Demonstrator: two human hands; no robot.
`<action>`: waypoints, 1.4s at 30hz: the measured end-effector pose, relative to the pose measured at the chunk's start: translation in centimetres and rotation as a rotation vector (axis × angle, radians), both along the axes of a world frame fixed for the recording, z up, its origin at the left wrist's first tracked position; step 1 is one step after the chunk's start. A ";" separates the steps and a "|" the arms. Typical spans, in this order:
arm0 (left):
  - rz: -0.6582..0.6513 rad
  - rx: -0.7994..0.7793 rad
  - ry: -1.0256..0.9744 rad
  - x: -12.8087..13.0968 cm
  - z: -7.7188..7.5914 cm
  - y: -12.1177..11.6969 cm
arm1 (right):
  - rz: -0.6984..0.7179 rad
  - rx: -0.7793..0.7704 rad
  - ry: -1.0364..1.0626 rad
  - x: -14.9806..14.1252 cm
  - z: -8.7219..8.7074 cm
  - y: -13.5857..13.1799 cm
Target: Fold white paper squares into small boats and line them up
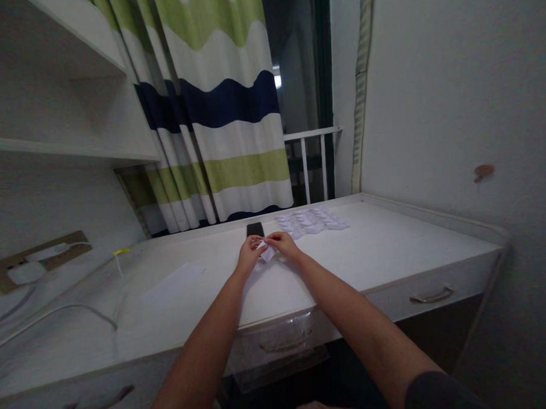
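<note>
Both my hands meet over the middle of the white desk [291, 290], with a small piece of white folded paper [268, 252] between them. My left hand [250, 252] grips its left side with thumb and fingers. At its upper right, the fingers of my right hand [284, 243] pinch the same paper. Just behind my left hand lies a dark phone-like slab [255, 229], partly covered by the fingers. Several small white folded paper pieces [312, 221] lie in rows farther back on the right. Flat on the left is a stack of white paper sheets [172, 283].
A striped curtain [232, 100] hangs behind the desk beside a white railing [312, 134]. On the left, a white cable [69, 307] runs over the desk below a wall socket panel [35, 260]. A shelf [67, 149] juts out above. Drawer handles [432, 294] line the front.
</note>
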State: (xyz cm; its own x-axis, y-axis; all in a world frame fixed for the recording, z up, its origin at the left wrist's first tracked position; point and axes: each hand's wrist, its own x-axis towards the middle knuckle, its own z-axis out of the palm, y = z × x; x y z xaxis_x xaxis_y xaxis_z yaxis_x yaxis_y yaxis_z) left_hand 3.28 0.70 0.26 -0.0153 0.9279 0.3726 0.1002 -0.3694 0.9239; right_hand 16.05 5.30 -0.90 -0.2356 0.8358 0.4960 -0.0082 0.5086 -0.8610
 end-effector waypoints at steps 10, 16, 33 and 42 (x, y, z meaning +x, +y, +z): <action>-0.037 -0.031 -0.024 -0.2 -0.4 0.2 | 0.060 -0.047 0.077 0.1 0.0 0.1; -0.046 -0.048 -0.029 -0.3 -0.5 0.3 | 0.077 -0.048 0.106 0.1 0.0 -0.1; -0.008 -0.084 -0.050 -0.3 -0.3 0.3 | 0.060 -0.015 0.008 0.2 0.3 -0.2; -0.006 -0.078 -0.057 0.0 0.1 -0.1 | 0.096 -0.030 0.010 0.2 0.2 -0.4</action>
State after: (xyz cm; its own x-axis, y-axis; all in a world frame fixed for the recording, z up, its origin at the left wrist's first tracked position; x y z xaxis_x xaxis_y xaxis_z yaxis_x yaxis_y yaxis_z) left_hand 3.29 0.61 0.40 -0.0285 0.9543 0.2976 0.0440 -0.2962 0.9541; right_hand 16.25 4.90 -0.72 -0.3106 0.8239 0.4741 -0.0645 0.4793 -0.8753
